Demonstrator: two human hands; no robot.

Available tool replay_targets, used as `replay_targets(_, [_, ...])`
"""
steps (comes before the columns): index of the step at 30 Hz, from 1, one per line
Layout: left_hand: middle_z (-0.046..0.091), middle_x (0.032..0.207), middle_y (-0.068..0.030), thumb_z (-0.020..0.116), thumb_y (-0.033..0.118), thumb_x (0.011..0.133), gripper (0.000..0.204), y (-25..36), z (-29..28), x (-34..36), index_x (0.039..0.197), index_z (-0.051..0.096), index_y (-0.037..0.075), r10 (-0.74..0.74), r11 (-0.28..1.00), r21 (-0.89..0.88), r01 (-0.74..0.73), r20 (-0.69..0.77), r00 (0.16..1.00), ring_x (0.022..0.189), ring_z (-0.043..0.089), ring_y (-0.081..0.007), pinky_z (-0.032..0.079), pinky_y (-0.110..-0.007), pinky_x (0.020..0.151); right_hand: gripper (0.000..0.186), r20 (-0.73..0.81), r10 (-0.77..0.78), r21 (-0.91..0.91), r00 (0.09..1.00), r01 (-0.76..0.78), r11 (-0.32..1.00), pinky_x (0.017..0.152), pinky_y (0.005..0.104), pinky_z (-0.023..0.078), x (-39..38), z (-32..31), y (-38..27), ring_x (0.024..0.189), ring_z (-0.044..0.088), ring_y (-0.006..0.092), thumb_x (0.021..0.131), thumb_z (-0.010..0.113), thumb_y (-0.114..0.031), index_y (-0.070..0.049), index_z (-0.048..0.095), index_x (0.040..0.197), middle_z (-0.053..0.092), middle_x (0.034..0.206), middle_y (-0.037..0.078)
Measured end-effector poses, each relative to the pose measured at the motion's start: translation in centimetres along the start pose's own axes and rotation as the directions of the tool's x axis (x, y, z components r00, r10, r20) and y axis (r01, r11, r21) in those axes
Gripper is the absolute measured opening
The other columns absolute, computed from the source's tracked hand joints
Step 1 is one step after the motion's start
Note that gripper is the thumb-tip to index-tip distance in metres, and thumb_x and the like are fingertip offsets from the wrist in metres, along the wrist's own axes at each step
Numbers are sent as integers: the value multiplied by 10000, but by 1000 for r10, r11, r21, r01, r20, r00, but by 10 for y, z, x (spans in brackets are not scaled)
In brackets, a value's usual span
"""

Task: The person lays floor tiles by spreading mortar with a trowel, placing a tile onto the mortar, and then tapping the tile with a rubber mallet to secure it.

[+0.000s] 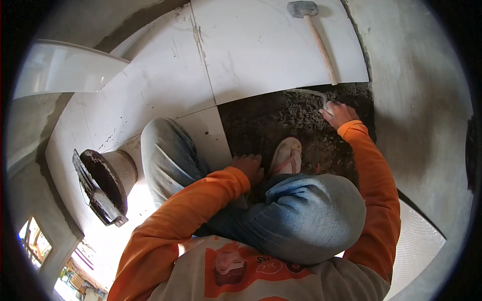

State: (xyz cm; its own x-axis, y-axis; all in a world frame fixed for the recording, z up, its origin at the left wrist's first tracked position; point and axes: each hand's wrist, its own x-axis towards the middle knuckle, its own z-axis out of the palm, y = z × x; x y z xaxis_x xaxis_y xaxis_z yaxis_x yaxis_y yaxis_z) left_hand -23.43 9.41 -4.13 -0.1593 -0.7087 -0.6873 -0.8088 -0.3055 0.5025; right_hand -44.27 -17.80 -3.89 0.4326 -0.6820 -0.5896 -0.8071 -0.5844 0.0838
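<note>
My right hand (340,114) is closed around the pale handle of a trowel (325,98). Its thin blade is hard to make out against the dark, lumpy mortar (296,108) beside the white tile edge. Lower and to the left, my left hand (248,166) lies at the corner of another white tile (208,133), fingers out and apparently holding nothing. Between the hands, my sandalled foot (287,155) stands on the dark bed. Above my right hand, a rubber mallet (303,9) with a wooden handle lies on a large white tile (261,45).
A mortar-caked bucket (120,170) stands at the left, with a dirty flat tool (93,188) across its mouth. A loose white tile panel (70,67) juts in at upper left. A grey plastered wall (422,115) rises at the right, with another tile (419,246) lower down.
</note>
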Motion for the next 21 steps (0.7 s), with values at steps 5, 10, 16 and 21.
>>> replay_targets(5, [500, 1226, -212, 532, 316, 837, 462, -11, -2, 20, 1190, 514, 18, 117, 988, -24, -154, -541, 833, 1116, 491, -372, 415, -455, 934, 468, -117, 73, -129, 990, -88, 988, 774, 431, 508, 0, 4, 75, 897, 631, 305, 861, 480, -522, -129, 607, 1081, 652, 978, 120])
replay_targets(10, [350, 1375, -228, 503, 370, 846, 598, -22, -29, 55, 1323, 391, 29, -230, 944, -6, 331, -730, 643, 1313, 271, -376, 190, -485, 1090, 423, -222, 97, -60, 970, -113, 992, 694, 480, 489, -42, 7, 111, 780, 603, 369, 808, 559, -497, -80, 607, 861, 629, 865, 154])
replay_targets(16, [300, 1427, -188, 486, 422, 818, 692, -18, -9, 79, 1346, 339, 1, -254, 964, -78, 253, -540, 802, 1336, 228, -366, 134, -540, 1087, 423, -353, -11, 1, 936, 13, 1000, 726, 481, 492, -40, 19, 49, 825, 610, 370, 812, 553, -495, -85, 602, 906, 633, 886, 150])
replay_targets(21, [246, 1459, -168, 487, 421, 829, 700, 11, 5, 45, 1390, 278, 58, -129, 992, -61, 114, -449, 884, 1335, 243, -347, 145, -557, 1077, 441, -200, 96, 72, 975, -84, 994, 780, 456, 490, -15, 2, 47, 891, 607, 367, 813, 544, -508, -128, 620, 1025, 639, 967, 161])
